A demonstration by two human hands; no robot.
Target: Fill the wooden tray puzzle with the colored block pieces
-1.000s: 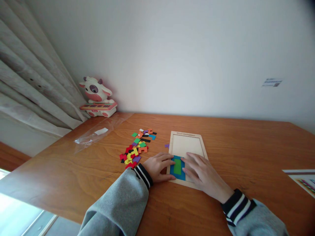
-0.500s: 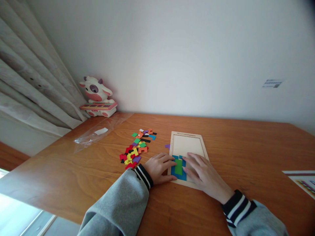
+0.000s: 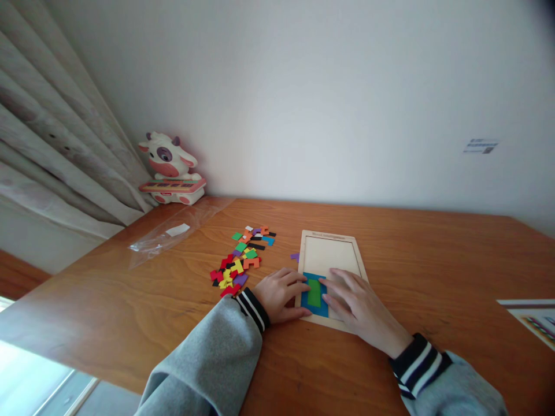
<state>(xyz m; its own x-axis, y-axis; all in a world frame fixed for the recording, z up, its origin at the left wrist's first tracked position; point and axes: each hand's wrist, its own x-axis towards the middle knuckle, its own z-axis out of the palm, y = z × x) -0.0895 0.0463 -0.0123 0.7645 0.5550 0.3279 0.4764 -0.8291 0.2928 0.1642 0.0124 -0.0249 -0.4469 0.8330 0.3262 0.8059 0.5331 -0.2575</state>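
Behind the wooden bench [image 3: 416, 260] I see a pale, plain wall [image 3: 312, 104]; left of the bench hang folded light curtains [image 3: 56, 133].

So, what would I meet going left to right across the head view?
Curtain → cow toy with keyboard → loose coloured pieces → left hand → wooden tray → right hand → printed sheet at the right edge.
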